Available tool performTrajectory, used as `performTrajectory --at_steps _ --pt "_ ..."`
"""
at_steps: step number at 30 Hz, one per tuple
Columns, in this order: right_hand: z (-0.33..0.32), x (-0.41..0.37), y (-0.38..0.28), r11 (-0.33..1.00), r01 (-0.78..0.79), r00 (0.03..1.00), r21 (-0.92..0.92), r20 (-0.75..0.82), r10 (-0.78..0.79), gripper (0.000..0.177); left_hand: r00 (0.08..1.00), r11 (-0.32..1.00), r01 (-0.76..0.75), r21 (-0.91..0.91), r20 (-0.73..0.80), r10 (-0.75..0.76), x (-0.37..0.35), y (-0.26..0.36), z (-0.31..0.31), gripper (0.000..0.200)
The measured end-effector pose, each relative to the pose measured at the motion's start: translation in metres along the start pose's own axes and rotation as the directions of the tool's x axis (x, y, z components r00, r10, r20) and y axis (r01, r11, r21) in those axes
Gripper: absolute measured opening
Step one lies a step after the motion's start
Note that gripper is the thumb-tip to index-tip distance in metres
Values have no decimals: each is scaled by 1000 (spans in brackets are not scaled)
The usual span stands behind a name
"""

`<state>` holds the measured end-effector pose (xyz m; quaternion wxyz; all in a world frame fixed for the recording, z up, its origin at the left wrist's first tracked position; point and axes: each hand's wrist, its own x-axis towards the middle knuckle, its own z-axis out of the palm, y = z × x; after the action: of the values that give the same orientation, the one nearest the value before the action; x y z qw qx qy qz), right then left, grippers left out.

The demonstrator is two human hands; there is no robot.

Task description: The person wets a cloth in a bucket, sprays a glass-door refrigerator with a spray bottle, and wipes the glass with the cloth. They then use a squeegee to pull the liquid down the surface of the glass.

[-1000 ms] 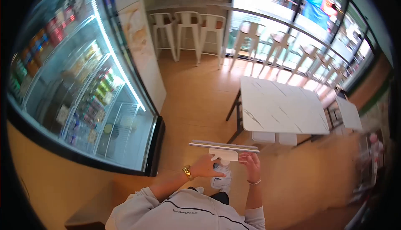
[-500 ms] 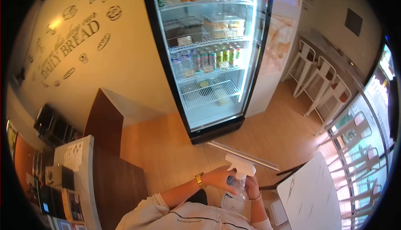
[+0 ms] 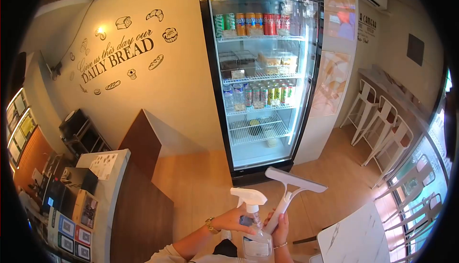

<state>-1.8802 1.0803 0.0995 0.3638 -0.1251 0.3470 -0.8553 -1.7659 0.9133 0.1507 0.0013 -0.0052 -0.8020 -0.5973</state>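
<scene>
My left hand (image 3: 230, 220), with a gold watch at its wrist, is closed round the upper part of a clear spray bottle (image 3: 258, 246) with a white trigger head. The bottle stands nearly upright in front of my body, with a pale label on its side. Just right of it, my right hand (image 3: 282, 228) grips the handle of a white squeegee (image 3: 297, 180), its wide blade pointing up and away. Some fingers of my right hand are hidden behind the handle and bottle. Beyond both tools stands a lit glass-door fridge (image 3: 260, 155), its door shut, with drink cans and food boxes on the shelves.
A marble-patterned table (image 3: 354, 236) stands close on my right. To the left is a counter (image 3: 122, 167) with a dark wooden front, carrying boxes and QR-code cards (image 3: 67, 227). White high stools (image 3: 366, 98) line a wall bar at the right.
My view has tilted up and shifted left, so the fridge top now shows. The squeegee has turned more upright, its blade facing me more fully. Both hands keep their holds.
</scene>
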Motion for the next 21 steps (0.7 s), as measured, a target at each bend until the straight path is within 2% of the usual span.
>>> performTrajectory --at_steps 2,5,8,9,11,14,15,17,19,21 --pt "3 1 0 999 -20 1000 -47 -13 20 31 997 994 -70 83 27 68 4 12 -4 41" --pt "-28 19 31 939 15 1000 -345 13 -11 32 998 971 -21 237 67 5 13 23 -11 37" --pt "-6 22 29 944 144 980 -296 175 -95 37 986 983 -163 83 39 160 22 31 -12 34" --pt "2 23 20 919 121 983 -375 176 -58 46 987 988 -156 7 46 156 25 27 -13 33" --pt "-3 33 20 890 80 983 -449 182 3 48 989 981 -127 -146 60 137 31 13 -17 32" --pt "-7 40 9 803 -47 971 -594 162 176 50 999 994 7 -110 52 -2 31 -15 -26 31" --pt "-5 42 3 760 -103 957 -641 143 251 50 999 997 -31 -67 10 32 27 -12 -26 31" --pt "-11 44 6 851 -41 959 -523 220 181 49 994 997 -82 5 -69 82 21 10 -30 32" --pt "10 44 -8 960 -108 977 -259 151 151 46 957 957 289 -30 -8 -289 14 36 -40 35" --pt "13 46 -23 979 -168 929 -111 313 195 43 989 981 74 177 -141 -49 11 31 -42 40"
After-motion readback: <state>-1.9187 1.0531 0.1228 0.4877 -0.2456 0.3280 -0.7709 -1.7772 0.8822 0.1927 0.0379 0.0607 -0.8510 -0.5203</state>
